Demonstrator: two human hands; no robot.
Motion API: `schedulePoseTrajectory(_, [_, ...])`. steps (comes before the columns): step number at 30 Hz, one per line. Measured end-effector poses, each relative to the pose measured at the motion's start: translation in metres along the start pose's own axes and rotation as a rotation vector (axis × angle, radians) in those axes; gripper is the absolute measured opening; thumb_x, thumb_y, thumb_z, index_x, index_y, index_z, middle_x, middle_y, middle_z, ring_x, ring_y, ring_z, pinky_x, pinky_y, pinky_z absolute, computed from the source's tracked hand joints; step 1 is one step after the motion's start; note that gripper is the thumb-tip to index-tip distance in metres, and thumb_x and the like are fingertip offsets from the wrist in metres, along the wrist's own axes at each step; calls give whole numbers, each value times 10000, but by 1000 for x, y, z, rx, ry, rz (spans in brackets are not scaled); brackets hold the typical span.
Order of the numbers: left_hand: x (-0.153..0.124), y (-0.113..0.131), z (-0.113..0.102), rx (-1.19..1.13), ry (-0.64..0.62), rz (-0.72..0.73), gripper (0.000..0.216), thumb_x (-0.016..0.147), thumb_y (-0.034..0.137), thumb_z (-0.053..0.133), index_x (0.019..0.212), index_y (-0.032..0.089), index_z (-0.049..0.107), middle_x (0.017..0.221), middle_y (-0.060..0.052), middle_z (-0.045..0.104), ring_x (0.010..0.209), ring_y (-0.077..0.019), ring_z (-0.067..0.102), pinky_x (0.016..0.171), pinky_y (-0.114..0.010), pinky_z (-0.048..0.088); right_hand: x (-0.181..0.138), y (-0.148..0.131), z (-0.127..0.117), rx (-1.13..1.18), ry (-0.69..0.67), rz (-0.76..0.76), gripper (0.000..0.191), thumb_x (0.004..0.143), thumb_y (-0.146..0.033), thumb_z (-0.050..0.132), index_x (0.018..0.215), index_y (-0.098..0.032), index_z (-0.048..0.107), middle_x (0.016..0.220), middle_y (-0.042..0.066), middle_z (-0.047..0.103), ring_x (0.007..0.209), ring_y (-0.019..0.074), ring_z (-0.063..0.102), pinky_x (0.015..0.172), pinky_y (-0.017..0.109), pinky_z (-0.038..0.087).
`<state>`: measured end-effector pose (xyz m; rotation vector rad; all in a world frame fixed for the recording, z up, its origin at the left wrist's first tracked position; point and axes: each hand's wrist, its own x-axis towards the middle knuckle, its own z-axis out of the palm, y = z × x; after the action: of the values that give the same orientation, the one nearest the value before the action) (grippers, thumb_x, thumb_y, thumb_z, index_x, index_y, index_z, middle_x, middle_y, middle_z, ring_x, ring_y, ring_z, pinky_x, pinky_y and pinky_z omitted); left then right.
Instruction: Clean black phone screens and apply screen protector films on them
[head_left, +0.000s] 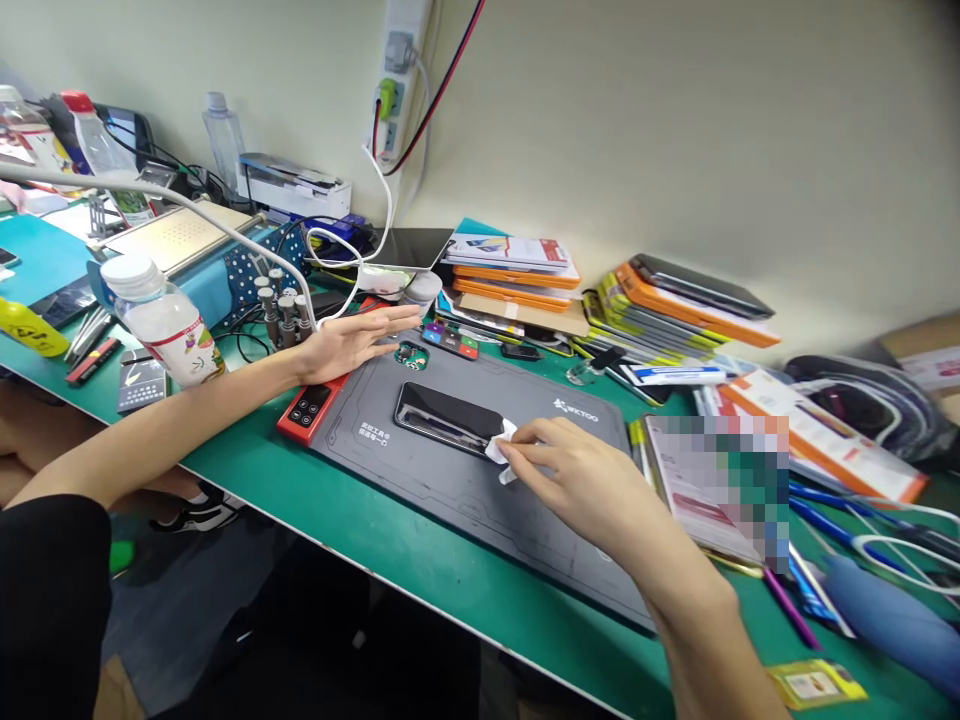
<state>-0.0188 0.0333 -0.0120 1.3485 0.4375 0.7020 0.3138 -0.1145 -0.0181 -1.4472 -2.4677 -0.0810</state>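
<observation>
A black smartphone [450, 420] with a glossy face lies on a dark grey work mat [465, 515]. My right hand [581, 475] pinches a small white wipe [501, 447] at the phone's right end, and the wipe touches the phone. Over the far left of the mat, my left hand [360, 343] is open with its fingers stretched out. It is above the red control unit [304, 410] along the mat's left side, close to a small green circuit board [412, 355]. Nothing shows in the left hand.
A clear bottle [169, 325] stands left of my left forearm. Orange-edged boxes [517, 280] are stacked at the back by the wall. Blue cables [840, 530] and a purple stick [791, 610] lie at the right. A white cable [210, 215] arches across the left side.
</observation>
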Motion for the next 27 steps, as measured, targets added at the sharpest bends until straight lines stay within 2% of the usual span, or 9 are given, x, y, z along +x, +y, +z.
schedulePoseTrajectory(3, [0,-1,0,-4,3,-8,582,1016,389,483,1584,287,556,1724,-21,446,1687,-281,225,1366,-522,190,3,-5,3,-4,17,-39,477,1135,-354,426,890,-241,820,972,63,766,870,206,693,746,377,540])
schedulePoseTrajectory(8, [-2,-1,1,-3,-3,-13,560,1011,393,510,1559,304,581,1733,-14,426,1685,-271,233,1361,-524,196,9,-9,11,-6,91,-172,413,1123,-302,457,917,-232,808,941,86,753,919,250,681,881,431,513])
schedulePoseTrajectory(11, [-3,0,2,-11,-4,-5,556,1014,399,518,1559,309,584,1732,-14,427,1682,-271,243,1364,-528,185,11,-11,16,5,129,-202,393,1119,-285,469,914,-231,799,923,87,748,910,255,675,875,427,497])
schedulePoseTrajectory(17, [-3,2,3,-29,19,-25,529,1015,378,525,1530,294,610,1714,-25,460,1676,-273,263,1361,-526,197,22,-24,18,13,134,-189,401,1134,-300,448,972,-209,803,988,91,757,948,246,666,896,417,497])
schedulePoseTrajectory(23, [-4,2,0,-35,43,-23,544,993,393,549,1526,307,615,1714,-17,459,1681,-269,250,1368,-511,197,25,-14,14,-20,102,-120,504,1129,-301,462,722,-232,750,869,48,743,834,210,661,852,405,464])
schedulePoseTrajectory(27, [-4,2,-2,-25,32,-24,538,991,396,556,1520,323,620,1710,-14,467,1684,-267,241,1371,-523,183,13,-1,14,-83,117,-54,533,1133,-311,435,708,-226,746,843,57,729,798,208,655,815,405,454])
